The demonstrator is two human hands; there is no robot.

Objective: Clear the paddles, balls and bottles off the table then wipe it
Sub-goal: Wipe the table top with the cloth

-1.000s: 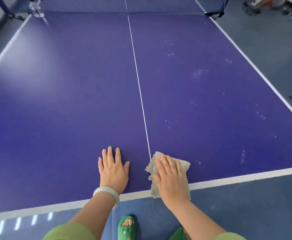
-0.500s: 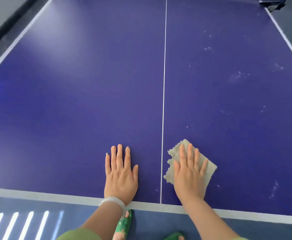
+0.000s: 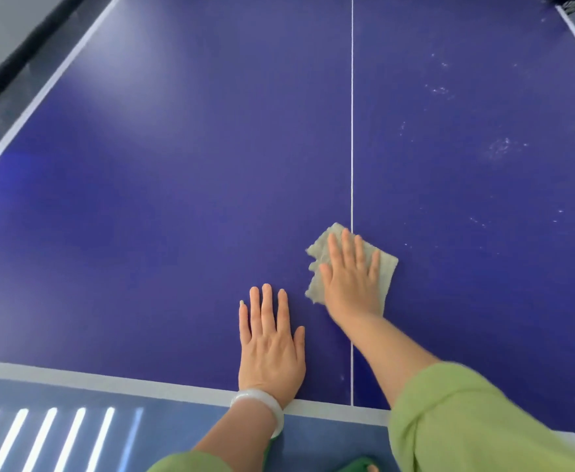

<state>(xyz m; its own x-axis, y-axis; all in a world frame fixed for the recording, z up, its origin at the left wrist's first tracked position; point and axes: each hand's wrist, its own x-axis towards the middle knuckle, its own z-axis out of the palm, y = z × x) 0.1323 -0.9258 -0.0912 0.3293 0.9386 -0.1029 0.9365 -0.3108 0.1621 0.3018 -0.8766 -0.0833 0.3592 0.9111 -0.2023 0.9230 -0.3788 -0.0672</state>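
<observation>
The dark blue table-tennis table (image 3: 177, 185) fills the view, with a thin white centre line (image 3: 352, 131) running away from me. My right hand (image 3: 350, 277) lies flat with straight fingers on a grey-beige cloth (image 3: 386, 267), pressing it onto the table across the centre line. Flat on the bare surface near the front white edge rests my left hand (image 3: 269, 338), fingers straight, a pale bangle (image 3: 262, 405) on its wrist. No paddles, balls or bottles are visible.
White smudges and specks (image 3: 500, 148) mark the right half of the table. The white front edge line (image 3: 109, 383) runs below my hands, with blue floor and bright light stripes (image 3: 41, 437) beneath. A net post corner (image 3: 572, 1) shows at the top right.
My right hand has pushed the cloth forward and leftward onto the centre line, away from the front edge. The left hand stayed flat in place. The camera tilted down and moved closer.
</observation>
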